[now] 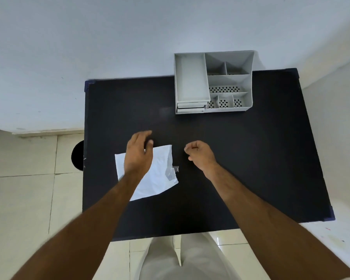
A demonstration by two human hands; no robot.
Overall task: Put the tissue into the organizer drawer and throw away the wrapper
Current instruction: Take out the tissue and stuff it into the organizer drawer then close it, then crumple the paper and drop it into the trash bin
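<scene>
- Head view: my left hand [138,153] hovers over the wrapped tissue [149,174], fingers spread, nothing gripped yet. Can't tell if the palm touches it.
- My right hand [199,153] sits at 3 o'clock of the pack, loosely curled, empty, well clear of the wrapper.
- Step in hand, my read: get the pack pinned and open the wrapper. Plan: left grip presses flat on the pack's 10 o'clock half, right grip goes for the clear flap [172,172] on the 3 o'clock edge and peels outward.
- Pull slow; thin film will likely tear or drag the whole pack across the surface [251,158] if left isn't holding.
- Pack look: flat white rectangle, skewed, wrinkled glossy film, a translucent loose tab at its right edge. Lies at 7 o'clock of centre, near the left edge.
- Organizer [213,81] stands at 1 o'clock against the wall, well apart from the pack. Grey, open compartments on the right, perforated floors; drawers [191,107] stacked low on its front-left, apparently closed.
- Dark round thing [78,155] off the surface edge at 9 o'clock, probably the bin; mostly hidden.
</scene>
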